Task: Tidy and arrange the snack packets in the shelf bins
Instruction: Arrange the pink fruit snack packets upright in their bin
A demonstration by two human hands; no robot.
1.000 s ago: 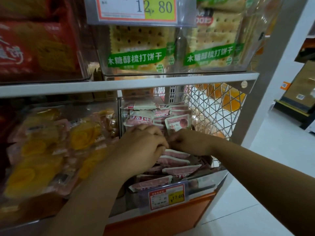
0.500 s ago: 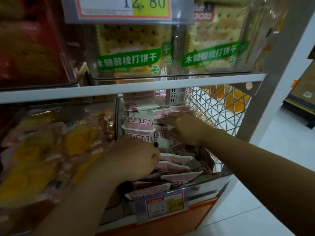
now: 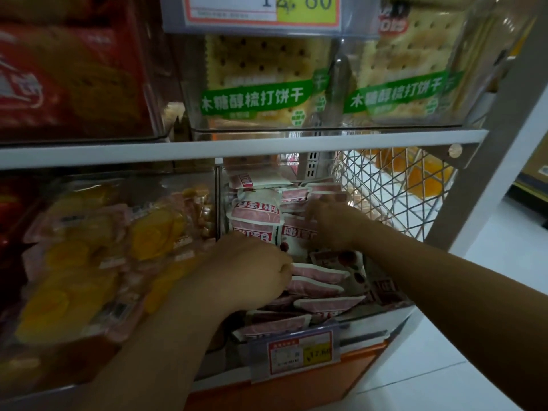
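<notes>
In the lower middle, pink snack packets (image 3: 314, 274) lie in a clear bin (image 3: 370, 318). The left hand (image 3: 249, 271) curls among them; I cannot tell if it holds one. Just behind, the right hand (image 3: 332, 226) grips a standing packet (image 3: 292, 232).

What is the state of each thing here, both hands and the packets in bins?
pink packets: some standing, front ones lying flat.
left hand: fingers curled among them, grip hidden.
right hand: fingers curled over standing ones.
yellow packets: heaped loosely.
cracker packs: upright.
</notes>
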